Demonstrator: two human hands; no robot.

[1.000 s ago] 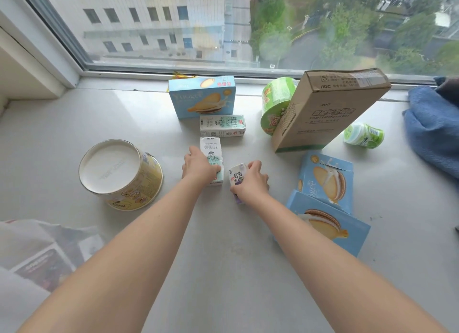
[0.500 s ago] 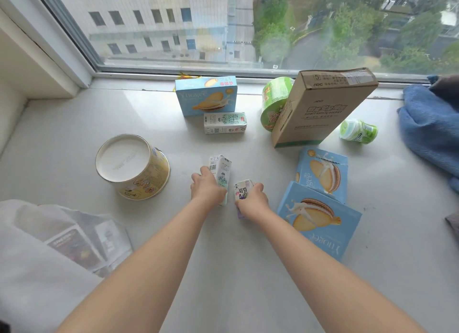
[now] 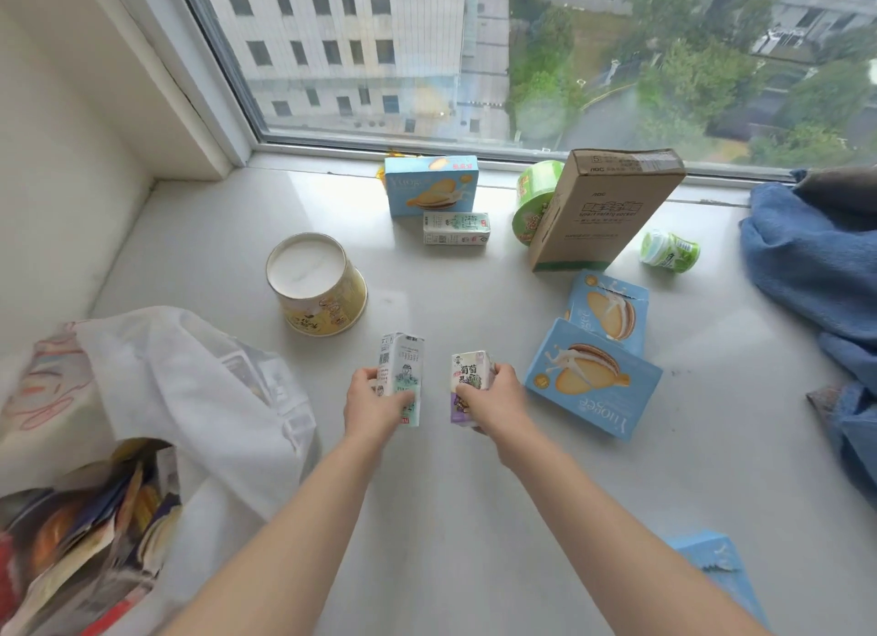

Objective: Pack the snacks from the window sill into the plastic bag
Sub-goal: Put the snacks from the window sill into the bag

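At the left front corner of the window sill (image 3: 427, 517) lies the plastic bag (image 3: 204, 398), thin and soft, its mouth open toward the front and already holding some packets. It will probably sag, so its rim may need a hand to keep it open.

Near the middle of the sill, the left hand (image 3: 375, 405) grips a green-and-white drink carton (image 3: 401, 374) upright, its fingers curled round the lower half. Just beside it, the right hand (image 3: 496, 400) holds a smaller purple drink carton (image 3: 467, 384) in the same way. Such cartons are stiff at the edges and rather light, but I think their flat faces give under a strong squeeze. The narrow sides near the bottom seem the safest place to hold.
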